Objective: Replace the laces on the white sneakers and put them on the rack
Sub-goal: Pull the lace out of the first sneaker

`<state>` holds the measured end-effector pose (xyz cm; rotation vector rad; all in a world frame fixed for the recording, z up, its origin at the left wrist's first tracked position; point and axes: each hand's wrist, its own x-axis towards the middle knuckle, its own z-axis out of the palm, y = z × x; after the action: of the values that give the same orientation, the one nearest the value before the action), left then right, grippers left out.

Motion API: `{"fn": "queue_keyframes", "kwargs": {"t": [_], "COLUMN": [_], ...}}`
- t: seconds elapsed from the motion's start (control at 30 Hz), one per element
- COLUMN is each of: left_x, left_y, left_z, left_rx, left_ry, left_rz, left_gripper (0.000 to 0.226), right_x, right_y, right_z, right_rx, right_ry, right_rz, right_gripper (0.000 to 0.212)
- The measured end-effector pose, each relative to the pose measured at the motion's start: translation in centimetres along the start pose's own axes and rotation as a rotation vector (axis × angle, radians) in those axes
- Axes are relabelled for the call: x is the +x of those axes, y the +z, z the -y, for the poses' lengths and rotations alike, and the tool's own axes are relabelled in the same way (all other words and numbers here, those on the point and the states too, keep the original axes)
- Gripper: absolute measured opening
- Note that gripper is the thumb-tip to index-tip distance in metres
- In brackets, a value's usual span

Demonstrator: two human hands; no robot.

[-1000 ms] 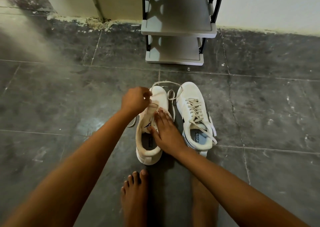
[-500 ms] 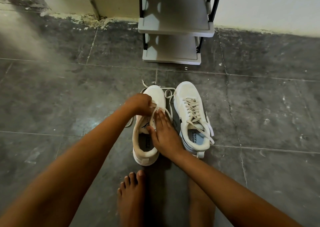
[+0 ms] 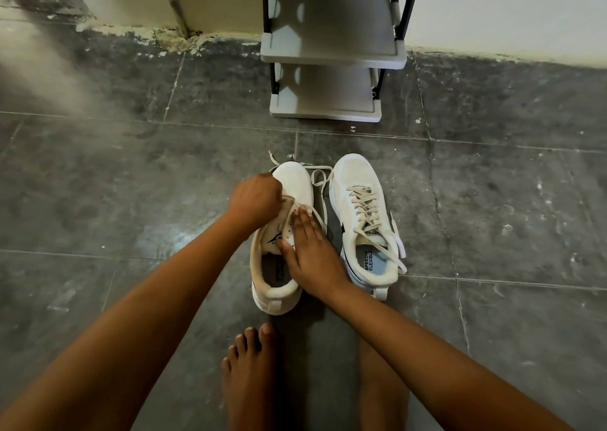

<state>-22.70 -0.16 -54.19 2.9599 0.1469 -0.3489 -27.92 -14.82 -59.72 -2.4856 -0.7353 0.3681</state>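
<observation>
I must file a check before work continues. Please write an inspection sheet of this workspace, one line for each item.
Surface: dark tiled floor, scuffed, pale marks.
Job's things: left sneaker partly laced, its lace loose over the toe; right sneaker laced, ends untied; rack with bare shelves.
Clutter: nothing seen.
Grippers: left hand pinches the lace; right hand presses flat on the left sneaker.
Cables: nothing seen.
Surroundings: pale wall, paint flaking at its base; bare feet below.
</observation>
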Motion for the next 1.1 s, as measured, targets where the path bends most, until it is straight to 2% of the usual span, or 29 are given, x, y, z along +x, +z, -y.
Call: {"fn": "queue_keyframes", "kwargs": {"t": [0.07,0.2,0.27,0.3,0.37,0.43,0.63,0.7,0.77,0.8,0.83,0.87,0.9,1.0,1.1], "left_x": [0.3,-0.7,-1.0,-1.0,-0.7,-0.6,-0.2,-0.2,-0.8,-1.3,-1.6,-1.7,-1.4,-0.7,-0.5], "left_y": [-0.6,-0.6,-0.3,-0.4,-0.6,-0.7,0.0,-1.1,-2.7,-3.4,-3.5,-3.1,-2.6,-0.8,-0.1], "left_z": [0.4,-0.1,0.4,0.9,1.6,1.6,0.3,0.3,0.5,0.4,0.5,0.6,0.8,1.4,1.3], "left_rx": [-0.208,-0.706,-0.827,-0.741,-0.325,-0.075,0.063,-0.166,-0.607,-0.773,-0.842,-0.82,-0.701,-0.124,-0.007], "left_ry": [-0.005,-0.015,-0.048,-0.018,0.068,0.078,0.023,0.073,0.11,0.12,0.132,0.138,0.139,0.108,0.059], "left_rz": [-0.017,0.118,0.111,0.1,0.102,0.142,0.014,0.066,0.176,0.189,0.166,0.127,0.096,0.12,0.053], "left_gripper": [0.016,0.015,0.013,0.015,0.025,0.03,0.019,0.016,0.01,0.007,0.006,0.007,0.011,0.029,0.022], "right_x": [0.0,0.1,0.2,0.2,0.1,0.0,0.1,-0.1,-0.1,-0.1,-0.1,-0.1,0.0,0.1,0.1], "right_y": [-0.1,0.0,0.1,0.2,0.2,0.2,0.1,-0.2,-0.5,-0.5,-0.5,-0.5,-0.5,-0.2,0.0], "right_z": [0.1,0.1,0.0,0.0,-0.1,-0.1,-0.1,-0.1,-0.2,-0.3,-0.2,-0.1,0.1,0.2,0.0], "right_rx": [0.02,0.024,0.023,0.023,0.031,0.036,0.015,0.012,-0.003,-0.005,-0.001,0.002,0.002,-0.007,-0.009], "right_ry": [-0.005,-0.011,-0.012,-0.012,-0.018,-0.017,-0.012,-0.007,-0.009,-0.01,-0.012,-0.016,-0.019,-0.017,-0.008], "right_rz": [0.011,0.026,0.02,0.018,0.008,0.004,0.015,0.026,0.034,0.038,0.035,0.027,0.02,0.013,-0.005], "right_gripper": [0.073,0.073,0.076,0.079,0.085,0.086,0.087,0.085,0.074,0.071,0.073,0.078,0.084,0.088,0.085]}}
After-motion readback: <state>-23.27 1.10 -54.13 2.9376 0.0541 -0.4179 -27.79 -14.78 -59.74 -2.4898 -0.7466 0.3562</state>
